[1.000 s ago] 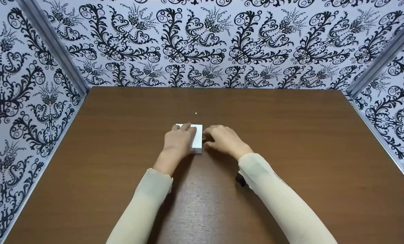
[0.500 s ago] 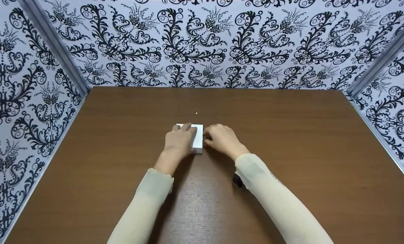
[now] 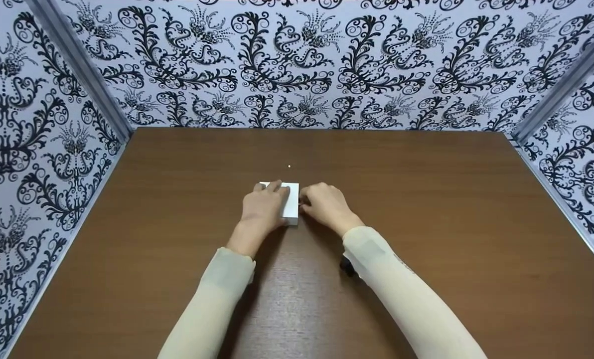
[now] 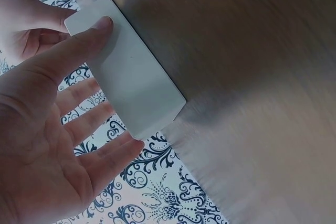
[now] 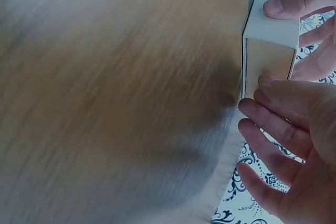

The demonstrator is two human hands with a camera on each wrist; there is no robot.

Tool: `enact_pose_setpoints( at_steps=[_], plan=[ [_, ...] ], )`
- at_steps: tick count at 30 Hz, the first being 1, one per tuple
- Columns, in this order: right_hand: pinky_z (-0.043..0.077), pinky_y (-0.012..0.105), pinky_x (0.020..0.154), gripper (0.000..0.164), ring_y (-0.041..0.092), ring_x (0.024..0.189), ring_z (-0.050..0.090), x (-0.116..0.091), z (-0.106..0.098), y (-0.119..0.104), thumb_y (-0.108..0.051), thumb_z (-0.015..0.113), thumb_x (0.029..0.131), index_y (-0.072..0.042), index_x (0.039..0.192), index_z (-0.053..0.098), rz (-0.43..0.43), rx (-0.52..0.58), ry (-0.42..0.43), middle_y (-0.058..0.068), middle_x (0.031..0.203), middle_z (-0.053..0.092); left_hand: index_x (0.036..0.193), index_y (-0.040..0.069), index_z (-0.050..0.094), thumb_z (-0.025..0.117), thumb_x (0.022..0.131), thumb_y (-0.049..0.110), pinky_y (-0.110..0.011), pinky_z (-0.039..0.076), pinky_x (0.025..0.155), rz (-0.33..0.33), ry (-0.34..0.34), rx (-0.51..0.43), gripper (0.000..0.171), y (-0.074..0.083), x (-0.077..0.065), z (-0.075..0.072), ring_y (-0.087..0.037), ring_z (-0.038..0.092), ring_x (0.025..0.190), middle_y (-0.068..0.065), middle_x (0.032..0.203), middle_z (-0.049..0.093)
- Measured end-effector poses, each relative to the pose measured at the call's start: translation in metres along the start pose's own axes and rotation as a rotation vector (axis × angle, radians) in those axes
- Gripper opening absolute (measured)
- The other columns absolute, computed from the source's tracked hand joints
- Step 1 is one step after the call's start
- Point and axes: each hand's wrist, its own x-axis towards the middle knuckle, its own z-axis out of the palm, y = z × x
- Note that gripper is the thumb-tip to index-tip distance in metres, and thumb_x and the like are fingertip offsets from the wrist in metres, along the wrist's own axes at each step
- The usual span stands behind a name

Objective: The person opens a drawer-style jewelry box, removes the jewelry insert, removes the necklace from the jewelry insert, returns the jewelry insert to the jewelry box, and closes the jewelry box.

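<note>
A small white box [image 3: 291,202] rests on the table near the middle in the head view. My left hand [image 3: 263,204] grips it, with the thumb [image 4: 102,27] on its near side and the fingers over the top. At the box's right end, my right hand [image 3: 327,204] has its thumb and forefinger drawn together. In the right wrist view, that end shows a tan panel [image 5: 270,59] within a thin white edge, and the right thumb [image 5: 266,80] lies against it. Whatever is pinched between thumb and forefinger is hidden. The other right fingers extend loosely.
The brown wooden table [image 3: 426,199] spreads around both hands. Black-and-white patterned walls [image 3: 307,65] rise at the back and sides, with grey metal posts [image 3: 80,70] in the corners. A dark device [image 3: 347,266] shows under the right sleeve.
The right thumb and forefinger have come together at the box's right end. The right forearm has shifted slightly left. The left hand and the box hold nearly the same place.
</note>
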Motion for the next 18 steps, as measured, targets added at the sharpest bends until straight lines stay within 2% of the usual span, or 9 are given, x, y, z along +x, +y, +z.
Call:
enact_pose_setpoints(
  at_steps=[9, 18],
  plan=[
    [0.057, 0.049, 0.070, 0.009, 0.029, 0.080, 0.070, 0.0031, 0.0030, -0.0020, -0.017, 0.074, 0.087, -0.011, 0.082, 0.070, 0.044, 0.002, 0.021, 0.005, 0.081, 0.073, 0.142, 0.021, 0.054, 0.085, 0.076, 0.039, -0.050, 0.058, 0.088, -0.004, 0.011, -0.010, 0.076, -0.0005, 0.0000, 0.0010, -0.035, 0.049, 0.133, -0.004, 0.154, 0.047],
    [0.057, 0.050, 0.068, 0.010, 0.031, 0.079, 0.070, 0.0028, 0.0059, -0.0031, -0.016, 0.075, 0.086, -0.011, 0.079, 0.069, 0.047, -0.005, 0.053, 0.006, 0.081, 0.073, 0.143, 0.020, 0.053, 0.084, 0.078, 0.038, -0.049, 0.059, 0.087, -0.009, -0.008, 0.001, 0.074, 0.0012, -0.0001, -0.0008, -0.035, 0.049, 0.134, -0.004, 0.155, 0.046]
  ],
)
